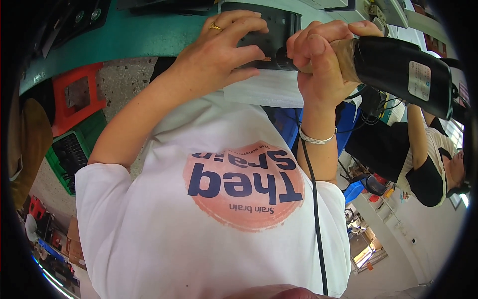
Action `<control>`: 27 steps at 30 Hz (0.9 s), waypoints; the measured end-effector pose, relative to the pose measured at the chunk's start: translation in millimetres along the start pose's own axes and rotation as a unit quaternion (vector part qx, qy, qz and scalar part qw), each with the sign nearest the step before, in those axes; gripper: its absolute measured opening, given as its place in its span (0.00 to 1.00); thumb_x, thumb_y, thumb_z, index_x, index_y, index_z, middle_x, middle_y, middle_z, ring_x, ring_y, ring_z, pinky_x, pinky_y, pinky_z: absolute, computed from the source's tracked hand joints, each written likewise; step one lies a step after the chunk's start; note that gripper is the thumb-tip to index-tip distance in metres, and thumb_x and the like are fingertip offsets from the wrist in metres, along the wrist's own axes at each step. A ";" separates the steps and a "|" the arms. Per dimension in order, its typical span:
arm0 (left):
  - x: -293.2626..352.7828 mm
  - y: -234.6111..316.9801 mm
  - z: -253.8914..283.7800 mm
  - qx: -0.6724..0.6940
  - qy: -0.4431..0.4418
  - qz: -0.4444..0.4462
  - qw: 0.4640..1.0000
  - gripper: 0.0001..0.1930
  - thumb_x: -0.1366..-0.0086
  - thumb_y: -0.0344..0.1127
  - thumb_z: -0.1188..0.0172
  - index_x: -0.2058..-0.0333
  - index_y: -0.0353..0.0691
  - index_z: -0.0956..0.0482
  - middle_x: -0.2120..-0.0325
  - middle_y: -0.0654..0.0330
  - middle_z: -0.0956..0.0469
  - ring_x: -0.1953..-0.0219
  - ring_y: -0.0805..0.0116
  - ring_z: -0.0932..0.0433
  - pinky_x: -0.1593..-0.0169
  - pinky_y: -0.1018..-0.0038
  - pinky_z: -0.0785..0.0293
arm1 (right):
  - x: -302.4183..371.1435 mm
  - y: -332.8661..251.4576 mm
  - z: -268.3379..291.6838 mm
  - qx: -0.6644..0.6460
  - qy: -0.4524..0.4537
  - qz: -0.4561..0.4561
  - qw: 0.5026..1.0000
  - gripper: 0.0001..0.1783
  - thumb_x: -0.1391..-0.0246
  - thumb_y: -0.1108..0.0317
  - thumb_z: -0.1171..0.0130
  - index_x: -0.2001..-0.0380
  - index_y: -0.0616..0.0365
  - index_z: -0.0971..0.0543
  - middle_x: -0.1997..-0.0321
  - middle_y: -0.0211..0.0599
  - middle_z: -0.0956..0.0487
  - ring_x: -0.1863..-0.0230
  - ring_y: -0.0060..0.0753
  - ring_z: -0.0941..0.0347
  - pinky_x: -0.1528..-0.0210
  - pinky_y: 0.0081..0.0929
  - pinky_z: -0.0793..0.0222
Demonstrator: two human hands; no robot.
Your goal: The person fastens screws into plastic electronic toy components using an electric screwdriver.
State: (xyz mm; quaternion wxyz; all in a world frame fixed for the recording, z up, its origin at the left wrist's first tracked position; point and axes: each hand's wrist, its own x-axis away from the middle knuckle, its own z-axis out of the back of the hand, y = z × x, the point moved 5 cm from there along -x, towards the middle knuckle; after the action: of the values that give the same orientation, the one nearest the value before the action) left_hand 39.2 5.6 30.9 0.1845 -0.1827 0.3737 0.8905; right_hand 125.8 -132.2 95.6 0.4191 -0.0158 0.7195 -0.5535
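Note:
My right hand (pixel 321 57) is wrapped round the tan, tape-covered grip of a black handheld power tool (pixel 393 65). A pale label sits on the tool's body, which extends to the right; its exact kind I cannot make out. A dark ribbed piece shows beside my right fingers, near a flat black case (pixel 279 27) on the bench. Over the left part of that case lies my left hand (pixel 221 50), fingers bent and apart, with a gold ring on one. Whether its fingertips press on the case I cannot tell. Nothing shows in its grasp.
The green bench top (pixel 134 40) runs along the far left, with black equipment at its end. Below stand a red stool (pixel 74 94) and a green crate (pixel 74 149) of dark parts. A black cable (pixel 316 214) hangs past my right forearm. Another person (pixel 423 149) is at the right.

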 end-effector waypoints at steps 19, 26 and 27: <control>-4.9 1.9 2.2 0.020 -0.031 -0.006 0.999 0.15 0.50 0.34 0.24 0.63 0.44 0.17 0.52 0.61 0.22 0.41 0.57 0.24 0.35 0.54 0.35 | -41.4 -67.4 145.3 0.097 0.279 0.099 0.950 0.10 0.39 0.67 0.42 0.74 0.59 0.26 0.75 0.34 0.27 0.72 0.29 0.29 0.61 0.37 0.29; -9.0 2.0 0.6 0.031 -0.033 0.004 0.999 0.16 0.52 0.33 0.23 0.64 0.44 0.18 0.55 0.63 0.22 0.44 0.60 0.23 0.35 0.52 0.35 | -60.3 -43.4 177.1 0.029 0.317 0.129 0.939 0.29 0.45 0.82 0.41 0.41 0.61 0.37 0.76 0.39 0.22 0.80 0.31 0.24 0.67 0.36 0.17; -9.2 1.8 0.8 0.029 -0.035 0.004 0.999 0.16 0.52 0.33 0.23 0.64 0.44 0.18 0.55 0.63 0.22 0.44 0.60 0.23 0.35 0.52 0.35 | -61.7 -41.5 175.6 0.046 0.299 0.133 0.944 0.28 0.45 0.82 0.40 0.42 0.61 0.36 0.76 0.38 0.22 0.80 0.31 0.23 0.68 0.36 0.17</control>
State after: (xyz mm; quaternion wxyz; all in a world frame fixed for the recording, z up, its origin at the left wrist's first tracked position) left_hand 46.2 3.3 36.7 0.1991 -0.1447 0.3938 0.8856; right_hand 256.4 -255.8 159.1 0.2552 0.2653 0.7809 -0.5047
